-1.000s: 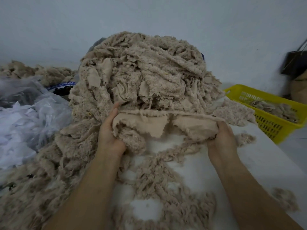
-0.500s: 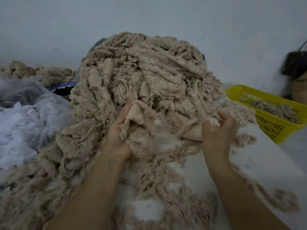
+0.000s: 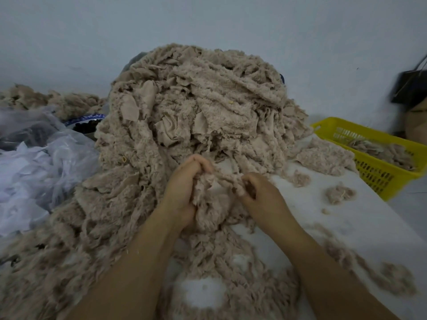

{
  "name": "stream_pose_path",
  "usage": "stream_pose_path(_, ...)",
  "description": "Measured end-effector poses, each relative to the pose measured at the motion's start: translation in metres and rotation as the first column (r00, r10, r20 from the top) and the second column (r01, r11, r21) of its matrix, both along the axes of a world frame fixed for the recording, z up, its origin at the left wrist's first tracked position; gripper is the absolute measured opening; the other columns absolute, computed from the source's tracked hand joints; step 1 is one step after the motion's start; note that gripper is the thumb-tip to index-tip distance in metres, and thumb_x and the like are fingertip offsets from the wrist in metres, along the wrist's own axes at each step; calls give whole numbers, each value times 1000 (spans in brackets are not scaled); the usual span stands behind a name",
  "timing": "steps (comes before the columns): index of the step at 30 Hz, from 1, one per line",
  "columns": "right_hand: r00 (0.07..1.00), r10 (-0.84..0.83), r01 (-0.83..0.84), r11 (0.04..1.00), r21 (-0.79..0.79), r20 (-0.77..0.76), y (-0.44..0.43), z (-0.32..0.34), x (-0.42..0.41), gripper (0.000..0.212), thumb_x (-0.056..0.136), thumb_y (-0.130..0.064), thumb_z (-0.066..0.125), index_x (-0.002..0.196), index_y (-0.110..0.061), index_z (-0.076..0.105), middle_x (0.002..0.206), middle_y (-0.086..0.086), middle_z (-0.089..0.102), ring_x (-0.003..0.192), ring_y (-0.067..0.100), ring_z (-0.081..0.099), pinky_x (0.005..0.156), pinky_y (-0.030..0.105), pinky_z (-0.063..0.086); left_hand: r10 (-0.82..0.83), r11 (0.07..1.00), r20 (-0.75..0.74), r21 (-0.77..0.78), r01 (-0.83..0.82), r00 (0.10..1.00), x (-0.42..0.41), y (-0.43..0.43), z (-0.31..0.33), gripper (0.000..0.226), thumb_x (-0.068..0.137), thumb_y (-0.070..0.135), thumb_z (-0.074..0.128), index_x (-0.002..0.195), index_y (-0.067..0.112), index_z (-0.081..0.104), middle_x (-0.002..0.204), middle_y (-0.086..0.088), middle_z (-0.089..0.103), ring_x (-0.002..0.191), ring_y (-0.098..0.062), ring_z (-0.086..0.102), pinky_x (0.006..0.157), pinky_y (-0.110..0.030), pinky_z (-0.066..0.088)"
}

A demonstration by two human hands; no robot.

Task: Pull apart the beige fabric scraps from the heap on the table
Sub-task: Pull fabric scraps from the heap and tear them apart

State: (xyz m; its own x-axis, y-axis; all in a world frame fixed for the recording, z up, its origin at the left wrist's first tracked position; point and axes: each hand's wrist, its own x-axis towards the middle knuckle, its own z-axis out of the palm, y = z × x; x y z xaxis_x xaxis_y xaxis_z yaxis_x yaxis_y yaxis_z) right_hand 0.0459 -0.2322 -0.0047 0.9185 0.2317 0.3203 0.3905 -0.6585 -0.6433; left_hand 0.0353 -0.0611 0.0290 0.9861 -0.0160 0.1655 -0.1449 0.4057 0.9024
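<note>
A yellow slotted basket (image 3: 379,179) is set at the far right edge of the white table (image 3: 369,232), and some beige pieces (image 3: 390,150) are seen lying inside it. To the left, a clear plastic bag (image 3: 53,158) filled with white cuttings (image 3: 20,172) is pressed against the foot of the heap. Behind it, a dark round object with a blue rim (image 3: 84,122) is partly hidden by bag and fabric. A second beige pile (image 3: 69,101) is seen further back on the left. A dark bag (image 3: 409,88), blurred, is seen at the right border. Small tufts (image 3: 339,194) are scattered on the bare table top near the basket.

The heap (image 3: 208,107) is piled high at the middle of the table, in front of the pale wall (image 3: 208,24), and is spread forward and leftward to the near edge. It is made up of fleecy, frayed strips mixed with smooth, flat patches, all tangled together. At its front foot a fluffy clump (image 3: 212,199) is held between both hands. The left hand (image 3: 182,188) is curled over the clump's top and left side, gripping it. The right hand (image 3: 261,195) is clenched on its right edge, with the fingers (image 3: 249,181) tucked into the fluff. Whether the clump is free of the heap behind it cannot be told.
</note>
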Motion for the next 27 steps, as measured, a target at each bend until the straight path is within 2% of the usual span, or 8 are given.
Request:
stream_pose_path(7,996,-27,30,999,34,-80,-11,-2,5,21,106,-21,43,98,-25,62,91,-9,60,83,11,56,70,23,43,-268,875,281,-329,356,921,-9,17,25,15,72,16,62,58,18,59,61,1,63,64,-12,65,66,-23,55)
stream_pose_path(11,995,7,26,945,326,-100,-5,3,-7,25,105,-38,41,94,-32,63,93,-13,66,85,0,62,71,17,48,-116,952,-40,-288,100,992,-3,8,5,34,86,14,46,59,21,65,64,-1,64,60,-14,64,63,-26,54)
stream_pose_path(15,949,262,-139,849,510,-176,6,7,-21,50,85,-79,37,108,-41,59,110,-12,61,101,-2,59,78,20,51,-167,919,-81,-374,125,983,1,5,0,31,89,14,47,64,17,63,72,-6,66,70,-18,66,67,-29,58)
stream_pose_path(16,931,301,-174,864,472,-208,8,6,-23,55,78,-87,38,108,-44,55,108,-15,62,111,-1,28,95,28,30,-181,908,-72,-395,139,981,2,7,-1,25,87,15,50,67,17,64,74,-7,67,71,-19,67,68,-30,58)
stream_pose_path(17,917,315,-193,888,418,-245,11,5,-23,55,75,-90,40,107,-47,56,98,-17,65,69,-14,40,62,10,30,-191,902,-70,-405,147,979,3,8,-2,22,87,16,51,70,16,64,75,-7,67,73,-19,67,71,-32,59)
stream_pose_path(18,920,296,-184,906,381,-258,12,3,-22,51,78,-85,44,109,-46,57,93,-19,64,79,-5,59,71,14,48,-196,898,-75,-415,148,978,4,8,-4,19,88,17,52,73,16,65,76,-7,67,75,-20,65,75,-34,58)
stream_pose_path(21,953,167,-10,851,526,-252,8,7,-15,22,93,-59,50,96,-41,63,73,-12,62,69,4,59,64,17,47,-185,851,-74,-511,122,980,8,9,-7,15,89,15,54,82,11,67,72,-7,67,67,-16,63,84,-34,55)
stream_pose_path(27,924,238,45,708,704,-299,-2,12,-13,42,88,-61,44,58,-40,63,58,-16,53,60,7,53,66,23,41,-123,779,-124,-626,18,985,10,13,-9,24,86,13,58,105,7,72,81,-4,69,70,-12,68,100,-34,47)
